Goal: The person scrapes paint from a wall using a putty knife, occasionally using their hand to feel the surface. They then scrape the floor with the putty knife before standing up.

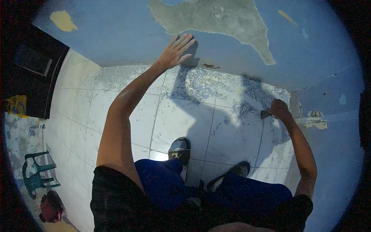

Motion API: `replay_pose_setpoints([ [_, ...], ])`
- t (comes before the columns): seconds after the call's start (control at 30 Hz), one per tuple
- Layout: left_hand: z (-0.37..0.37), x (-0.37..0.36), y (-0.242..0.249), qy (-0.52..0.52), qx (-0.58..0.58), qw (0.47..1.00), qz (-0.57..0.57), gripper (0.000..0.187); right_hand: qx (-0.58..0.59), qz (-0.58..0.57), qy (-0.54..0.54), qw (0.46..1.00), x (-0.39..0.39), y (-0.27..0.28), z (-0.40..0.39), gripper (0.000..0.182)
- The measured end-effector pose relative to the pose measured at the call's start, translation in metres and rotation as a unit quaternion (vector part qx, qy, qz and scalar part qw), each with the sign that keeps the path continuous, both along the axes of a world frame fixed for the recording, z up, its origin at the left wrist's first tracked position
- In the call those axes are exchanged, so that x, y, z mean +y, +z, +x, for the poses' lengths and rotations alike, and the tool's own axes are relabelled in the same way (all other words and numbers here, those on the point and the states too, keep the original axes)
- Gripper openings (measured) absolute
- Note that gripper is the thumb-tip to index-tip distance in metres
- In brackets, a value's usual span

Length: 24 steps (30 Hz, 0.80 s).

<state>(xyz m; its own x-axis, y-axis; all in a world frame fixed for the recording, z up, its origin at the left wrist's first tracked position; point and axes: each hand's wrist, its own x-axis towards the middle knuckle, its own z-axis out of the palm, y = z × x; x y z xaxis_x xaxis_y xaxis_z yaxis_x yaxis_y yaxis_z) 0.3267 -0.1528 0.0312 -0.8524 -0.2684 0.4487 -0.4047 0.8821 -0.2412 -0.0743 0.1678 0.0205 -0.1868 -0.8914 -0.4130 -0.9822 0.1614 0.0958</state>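
Observation:
My left hand (176, 53) lies against the blue wall (119, 31) with its fingers spread, just below a large bare grey patch (216, 19) where the paint is gone. My right hand (279, 110) is closed round a scraper (265, 114), low on the right near the wall. The scraper's dark blade points left over the floor; its handle is hidden in my fist. Paint flakes (201, 83) lie thickly along the foot of the wall.
White floor tiles (181, 123) run under my sandals (179, 149). A green plastic chair (38, 174) and a dark red object (51, 207) are at the far left, below a dark doorway (33, 73). A wall socket (315, 113) is at right.

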Motion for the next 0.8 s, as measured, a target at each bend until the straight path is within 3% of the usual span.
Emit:
replay_pose_setpoints([
  [0.1, -0.005, -0.001, 0.001, 0.006, -0.011, 1.0, -0.004, 0.06, 0.012, -0.031, 0.04, 0.999, 0.004, -0.02, -0.017, 0.06],
  [0.3, -0.012, -0.003, -0.003, 0.053, 0.045, 0.997, -0.016, 0.061, -0.012, 0.018, -0.038, 0.999, 0.001, -0.019, -0.019, 0.06],
  [0.4, -0.013, -0.004, -0.004, 0.04, 0.11, 0.993, -0.011, 0.06, -0.01, -0.013, -0.015, 1.0, 0.007, -0.014, -0.009, 0.055],
  [0.47, -0.011, -0.013, -0.008, 0.056, 0.089, 0.994, -0.034, 0.06, -0.017, -0.081, -0.004, 0.997, 0.007, -0.028, -0.021, 0.052],
  [0.6, -0.001, -0.006, -0.011, 0.062, 0.062, 0.995, -0.042, 0.06, -0.014, 0.012, -0.056, 0.998, 0.001, -0.018, -0.014, 0.045],
  [0.63, 0.0, -0.007, -0.01, 0.069, 0.053, 0.995, -0.042, 0.059, -0.01, -0.009, -0.007, 1.0, 0.004, -0.019, -0.016, 0.044],
  [0.8, 0.0, -0.009, -0.006, 0.068, 0.054, 0.996, -0.036, 0.059, 0.001, -0.059, -0.009, 0.998, 0.005, -0.024, -0.018, 0.047],
])
